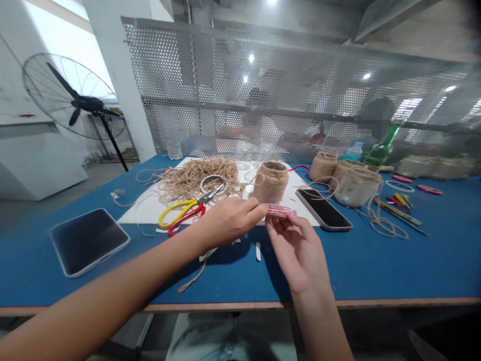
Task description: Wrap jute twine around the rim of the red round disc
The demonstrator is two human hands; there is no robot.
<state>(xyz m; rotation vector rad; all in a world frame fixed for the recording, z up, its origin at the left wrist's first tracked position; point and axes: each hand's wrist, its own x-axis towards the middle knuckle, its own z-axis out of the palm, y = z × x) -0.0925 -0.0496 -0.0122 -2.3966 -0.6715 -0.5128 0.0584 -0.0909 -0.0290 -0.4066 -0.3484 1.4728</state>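
Note:
My left hand and my right hand meet in front of a twine-wrapped jar. Between their fingertips is a flat red roll of tape, tilted nearly edge-on. The left fingers pinch its left end from above; the right thumb and fingers grip its right end from below. Close to the left wrist lie scissors with one yellow and one red handle, blades apart. Behind them a loose heap of jute twine rests on a white sheet, with a white ring on it.
A tablet lies at the left and a phone at the right. More jars, a green bottle, cutters and red rings stand or lie farther right. A perforated screen borders the table's back.

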